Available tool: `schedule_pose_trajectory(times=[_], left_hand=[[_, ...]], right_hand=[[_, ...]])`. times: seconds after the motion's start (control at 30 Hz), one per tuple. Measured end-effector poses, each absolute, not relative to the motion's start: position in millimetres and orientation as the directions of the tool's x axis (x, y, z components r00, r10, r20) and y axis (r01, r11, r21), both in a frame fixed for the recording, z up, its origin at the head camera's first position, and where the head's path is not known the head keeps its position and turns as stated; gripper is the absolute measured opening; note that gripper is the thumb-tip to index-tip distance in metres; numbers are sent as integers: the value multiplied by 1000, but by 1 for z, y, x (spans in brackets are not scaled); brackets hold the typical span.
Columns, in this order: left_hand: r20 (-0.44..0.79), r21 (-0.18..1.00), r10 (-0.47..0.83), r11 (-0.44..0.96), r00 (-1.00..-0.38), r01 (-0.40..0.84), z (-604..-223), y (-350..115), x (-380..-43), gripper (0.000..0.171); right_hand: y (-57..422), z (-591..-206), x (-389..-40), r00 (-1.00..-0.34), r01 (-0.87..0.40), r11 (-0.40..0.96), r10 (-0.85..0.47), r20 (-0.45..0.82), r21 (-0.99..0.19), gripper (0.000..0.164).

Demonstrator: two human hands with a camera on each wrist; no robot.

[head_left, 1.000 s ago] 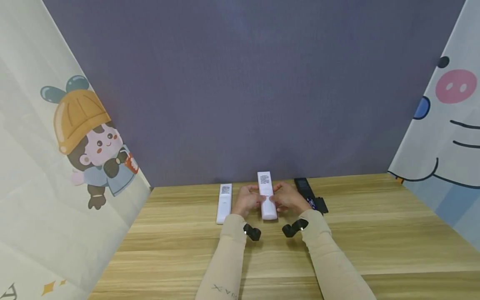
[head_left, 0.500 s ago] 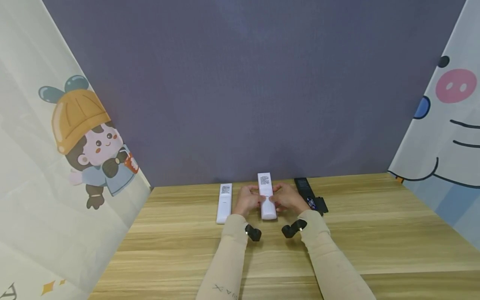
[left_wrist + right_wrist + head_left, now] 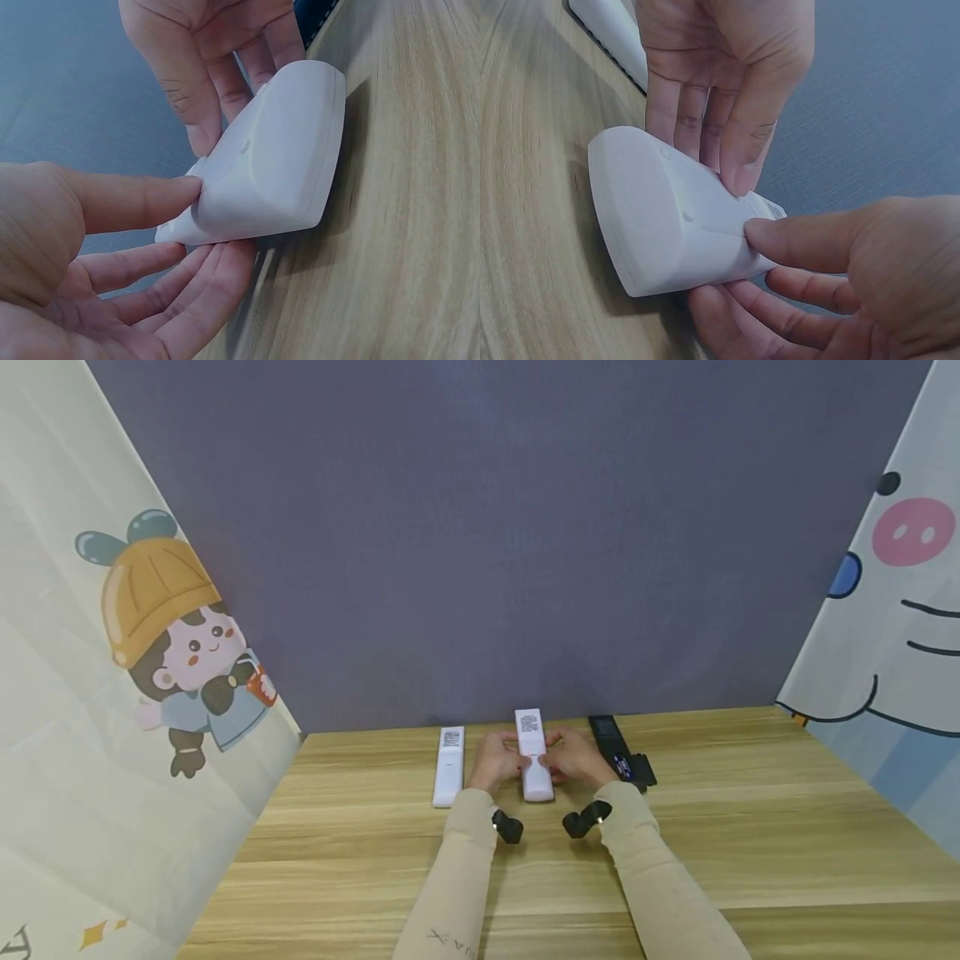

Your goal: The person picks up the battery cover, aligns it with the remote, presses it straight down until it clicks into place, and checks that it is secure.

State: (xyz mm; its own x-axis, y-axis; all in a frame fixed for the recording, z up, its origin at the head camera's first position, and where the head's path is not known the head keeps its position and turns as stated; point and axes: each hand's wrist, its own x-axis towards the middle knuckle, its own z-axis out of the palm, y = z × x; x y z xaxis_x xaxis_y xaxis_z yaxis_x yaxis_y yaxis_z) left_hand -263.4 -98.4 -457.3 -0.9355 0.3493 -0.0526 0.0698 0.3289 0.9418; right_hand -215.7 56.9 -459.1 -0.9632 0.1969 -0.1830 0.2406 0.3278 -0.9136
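Note:
Between my two hands is a white remote control (image 3: 536,783), its back with the printed label facing up and its far end tilted off the table. My left hand (image 3: 496,762) grips its left side, thumb on the back cover and fingers under the edge. From the other side my right hand (image 3: 578,757) holds it the same way, its thumb pressing the cover near the small slot. Both thumbs (image 3: 769,238) meet the cover close together in the right wrist view. The rounded near end of the remote (image 3: 296,142) is low over the wood in the left wrist view.
A second white remote (image 3: 449,768) lies face down to the left. To the right lies a black remote (image 3: 609,735) with a dark blue battery showing, and a black cover piece (image 3: 642,769) beside it. A grey panel (image 3: 480,543) stands behind the wooden table (image 3: 337,852).
The white remote's far end has sunk slightly, with both hands keeping their hold. The thumbs stay on the cover, and the other remotes have not moved.

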Motion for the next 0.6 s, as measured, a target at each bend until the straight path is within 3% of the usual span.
schedule_pose_trajectory(times=[0.6], left_hand=[[-40, 929, 340, 360, -940, 90, -465, -94, -265, 51]], right_hand=[[59, -467, -218, -968, 226, 373, 189, -165, -900, 33]])
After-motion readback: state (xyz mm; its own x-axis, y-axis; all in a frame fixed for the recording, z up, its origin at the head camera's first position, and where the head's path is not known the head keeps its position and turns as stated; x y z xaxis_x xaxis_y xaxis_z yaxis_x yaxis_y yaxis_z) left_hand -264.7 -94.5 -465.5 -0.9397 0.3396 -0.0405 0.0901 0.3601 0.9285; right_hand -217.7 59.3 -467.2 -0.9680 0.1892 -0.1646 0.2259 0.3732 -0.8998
